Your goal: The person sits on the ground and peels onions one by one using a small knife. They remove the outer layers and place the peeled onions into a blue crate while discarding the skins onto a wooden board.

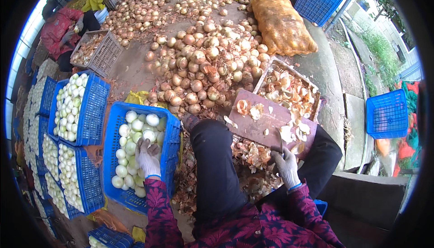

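My left hand (148,156), in a whitish work glove, is over the blue plastic crate (110,136) of peeled white onions (130,148). Its fingers are spread a little, close to a peeled onion (149,135); whether they touch it cannot be told. My right hand (285,165), gloved too, is closed on the handle of a knife (281,141), the blade pointing away from me over the reddish-brown board (251,126). Onion skins and scraps (256,111) lie on that board, which slopes from a crate of peelings (294,70) towards my right leg.
Unpeeled onions (203,68) lie heaped on the floor ahead, beside a full orange mesh sack (281,24). Stacked blue crates of peeled onions (91,112) stand at the left. A co-worker (59,27) sits at the upper left. An empty blue crate (386,114) is at the right.
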Demonstrator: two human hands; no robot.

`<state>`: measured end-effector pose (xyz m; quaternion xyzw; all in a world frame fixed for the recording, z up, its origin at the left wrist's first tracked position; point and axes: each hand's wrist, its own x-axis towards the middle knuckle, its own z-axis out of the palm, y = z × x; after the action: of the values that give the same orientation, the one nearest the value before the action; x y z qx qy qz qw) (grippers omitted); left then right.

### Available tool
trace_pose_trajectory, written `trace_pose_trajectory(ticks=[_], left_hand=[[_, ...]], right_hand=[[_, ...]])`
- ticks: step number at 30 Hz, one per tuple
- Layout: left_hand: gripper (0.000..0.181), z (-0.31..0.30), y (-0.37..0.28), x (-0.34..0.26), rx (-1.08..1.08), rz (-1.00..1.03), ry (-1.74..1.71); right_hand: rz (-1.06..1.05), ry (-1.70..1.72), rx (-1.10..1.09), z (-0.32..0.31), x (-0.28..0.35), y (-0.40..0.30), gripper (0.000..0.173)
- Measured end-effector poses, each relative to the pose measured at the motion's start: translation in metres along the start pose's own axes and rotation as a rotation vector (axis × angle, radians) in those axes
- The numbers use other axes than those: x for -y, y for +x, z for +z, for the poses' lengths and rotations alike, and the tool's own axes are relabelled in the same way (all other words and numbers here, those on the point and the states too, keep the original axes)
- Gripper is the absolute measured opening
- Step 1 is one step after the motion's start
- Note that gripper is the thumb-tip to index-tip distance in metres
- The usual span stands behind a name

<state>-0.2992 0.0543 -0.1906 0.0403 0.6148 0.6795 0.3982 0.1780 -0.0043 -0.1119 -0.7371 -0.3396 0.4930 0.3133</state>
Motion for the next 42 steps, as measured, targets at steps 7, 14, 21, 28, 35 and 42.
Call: trace_pose_trajectory(ticks=[7,14,21,28,35,42], left_hand=[[0.048,0.096,-0.014,0.0,0.331,0.124,0.314],[0.044,0.131,0.015,0.124,0.422,-0.157,0.433],[0.061,0.124,0.069,0.231,0.143,0.009,0.657],[0.074,0.18,0.104,0.22,0.203,0.674,1.162],[0.075,0.217,0.132,0.216,0.345,0.729,1.533],[0.052,0.192,0.1,0.165,0.469,-0.345,-0.307]], right_hand=[[-0.342,-0.361,-0.151,-0.006,0.033,0.099,0.036],[-0.375,-0.339,-0.394,-0.016,-0.033,0.159,0.027],[-0.297,-0.336,-0.445,-0.008,-0.029,0.143,0.029],[-0.123,-0.231,-0.426,-0.005,-0.024,0.141,0.036],[-0.184,-0.326,-0.433,-0.004,-0.02,0.14,0.034],[-0.324,-0.349,-0.454,-0.005,-0.026,0.141,0.026]])
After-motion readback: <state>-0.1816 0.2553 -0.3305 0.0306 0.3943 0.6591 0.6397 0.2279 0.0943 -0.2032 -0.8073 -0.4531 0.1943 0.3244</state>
